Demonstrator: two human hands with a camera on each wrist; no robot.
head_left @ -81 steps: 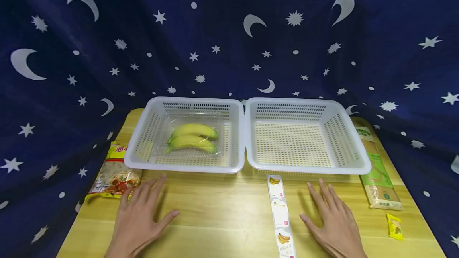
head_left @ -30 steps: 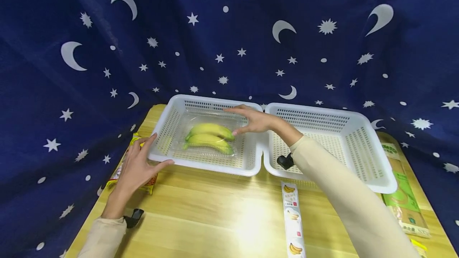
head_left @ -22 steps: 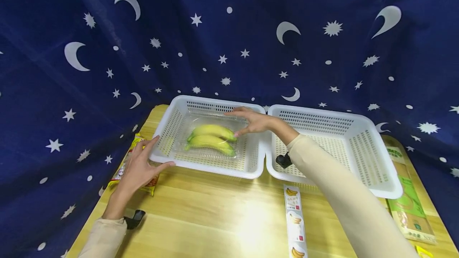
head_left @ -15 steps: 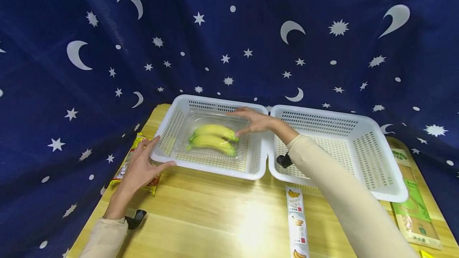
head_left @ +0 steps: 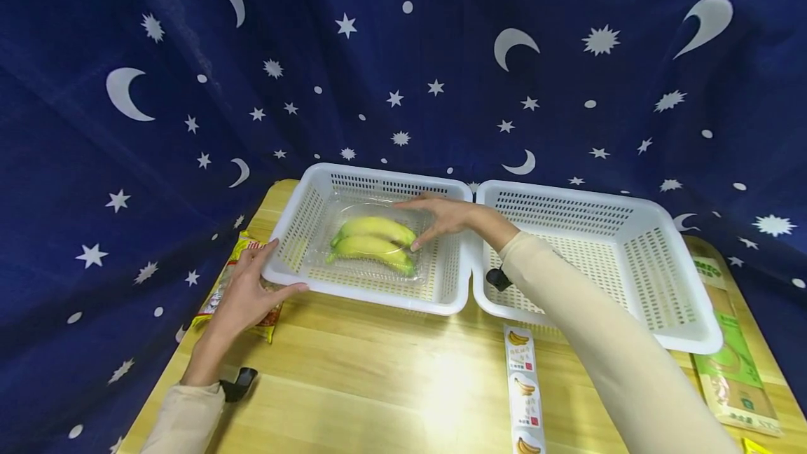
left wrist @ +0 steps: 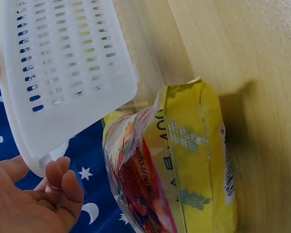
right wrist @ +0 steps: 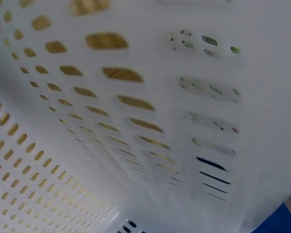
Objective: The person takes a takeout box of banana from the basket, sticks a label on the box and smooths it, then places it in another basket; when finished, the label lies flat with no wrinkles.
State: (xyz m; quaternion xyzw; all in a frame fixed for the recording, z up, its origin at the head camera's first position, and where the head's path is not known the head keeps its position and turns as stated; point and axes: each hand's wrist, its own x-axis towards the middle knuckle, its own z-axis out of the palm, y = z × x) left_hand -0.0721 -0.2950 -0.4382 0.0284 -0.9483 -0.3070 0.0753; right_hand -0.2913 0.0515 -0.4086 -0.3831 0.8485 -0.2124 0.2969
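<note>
Two bananas point(head_left: 372, 245) lie in a clear plastic box point(head_left: 334, 216) inside the left white basket point(head_left: 366, 298). Over the box's right end, my right hand point(head_left: 444, 214) grips the lid between its thumb in front and its fingers at the back. My left hand point(head_left: 249, 293) holds the same basket's front left corner. The left wrist view shows fingers point(left wrist: 72, 187) curled under the rim there. Beneath my right forearm stands a second white basket point(head_left: 656, 258) with a perforated bottom. Its wall fills most of the right wrist view, which hides the right hand's fingertips.
A yellow food bag point(left wrist: 199, 145) lies next to the left hand. Below the baskets, a strip of banana stickers point(head_left: 523, 387) runs toward the wooden table's point(head_left: 353, 377) front edge. A green and tan packet point(head_left: 734, 370) lies at the right. A starry blue curtain point(head_left: 403, 54) hangs behind.
Both hands have left the table: the left went to the basket's corner, the right reached across to the plastic box. Over the last half second its thumb has moved slightly toward the front.
</note>
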